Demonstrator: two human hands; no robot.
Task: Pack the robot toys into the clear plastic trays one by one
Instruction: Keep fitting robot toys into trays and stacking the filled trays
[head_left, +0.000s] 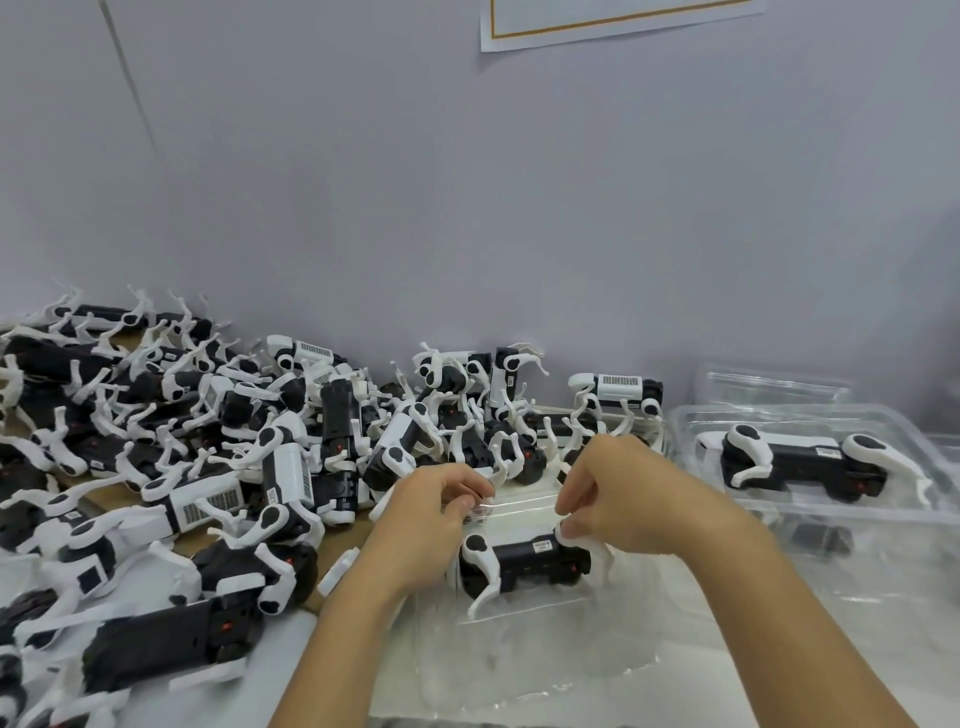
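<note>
A black-and-white robot dog toy (524, 564) lies on its side in a clear plastic tray (545, 660) right in front of me. My left hand (436, 512) hovers over the toy's left end, its curled fingers pinching the tray's clear far edge. At the toy's right end, my right hand (618, 493) pinches a white leg with its fingertips. Another toy (800, 460) lies packed in a clear tray (883, 499) to the right.
A big heap of loose robot dog toys (208, 452) covers the table on the left and along the wall. More clear trays (769, 387) are stacked at the back right. A grey wall stands close behind.
</note>
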